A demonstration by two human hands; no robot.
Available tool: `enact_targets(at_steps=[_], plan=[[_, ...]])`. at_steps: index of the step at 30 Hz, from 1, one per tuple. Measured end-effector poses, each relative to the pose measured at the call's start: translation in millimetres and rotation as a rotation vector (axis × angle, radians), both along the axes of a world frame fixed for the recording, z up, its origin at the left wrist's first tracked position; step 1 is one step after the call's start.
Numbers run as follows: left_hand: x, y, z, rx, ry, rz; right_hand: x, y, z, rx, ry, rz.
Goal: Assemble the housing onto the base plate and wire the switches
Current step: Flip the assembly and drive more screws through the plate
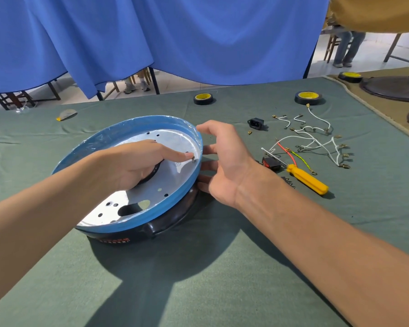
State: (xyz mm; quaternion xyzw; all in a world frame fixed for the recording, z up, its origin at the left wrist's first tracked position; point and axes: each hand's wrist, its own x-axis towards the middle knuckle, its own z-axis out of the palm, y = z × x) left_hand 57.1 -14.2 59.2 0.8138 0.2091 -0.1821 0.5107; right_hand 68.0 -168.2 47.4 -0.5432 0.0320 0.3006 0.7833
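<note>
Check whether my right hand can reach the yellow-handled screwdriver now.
Probably yes: the right hand sits loosely against the blue-rimmed plate, and the screwdriver lies on open cloth beside its wrist, nothing between.

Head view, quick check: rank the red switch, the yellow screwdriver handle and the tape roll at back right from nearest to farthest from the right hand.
1. The red switch, just right of the right hand, beside its wrist.
2. The yellow screwdriver handle, further right, past the switch.
3. The tape roll, far back right on the cloth.
</note>
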Motion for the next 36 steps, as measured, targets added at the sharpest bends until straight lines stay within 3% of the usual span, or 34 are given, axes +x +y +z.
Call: enact_targets(at_steps=[23, 36], plan=[[-5, -1, 4, 0.027, 0.007, -0.017, 1, 1, -6, 0.025, 0.055, -0.004], [-12, 7, 11, -0.057, -0.066, -0.084, -4, 4, -8, -0.052, -0.099, 0.0]])
